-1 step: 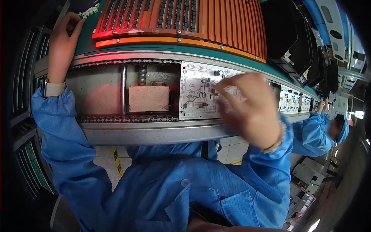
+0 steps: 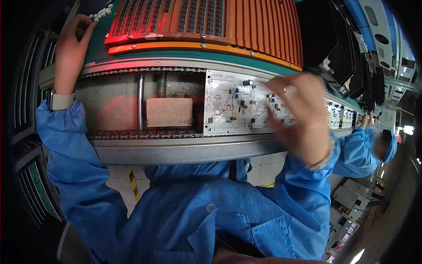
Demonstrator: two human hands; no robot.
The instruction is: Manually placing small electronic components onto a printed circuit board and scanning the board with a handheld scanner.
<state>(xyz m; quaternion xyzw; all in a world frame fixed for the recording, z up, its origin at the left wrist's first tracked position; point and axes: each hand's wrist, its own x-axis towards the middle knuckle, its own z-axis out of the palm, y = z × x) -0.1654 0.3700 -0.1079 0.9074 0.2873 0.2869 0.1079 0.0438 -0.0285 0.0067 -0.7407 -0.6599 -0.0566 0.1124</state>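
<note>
My left hand (image 2: 74, 44) rests at the far left, by a small pile of white connectors (image 2: 102, 13) on a green surface. Its thumb and forefinger curve together at the tips; whatever may be between them is hidden. Over the right part of a white circuit board (image 2: 220, 103) hovers my right hand (image 2: 303, 116), blurred by motion. Its thumb and forefinger stand apart, and no held part shows. The board lies across the chain rails of a conveyor and carries a black capacitor (image 2: 249, 82) and several small blue and dark parts.
Behind the conveyor stands an orange slotted rack (image 2: 263, 33) with rows of black components. A pale block (image 2: 169, 112) sits between the rails, left of the board. More boards (image 2: 336, 115) line the conveyor to the right, where a co-worker in blue (image 2: 356, 152) works.
My right hand has moved to the right over the board, uncovering blue parts and more of its middle. My left hand has not moved.
</note>
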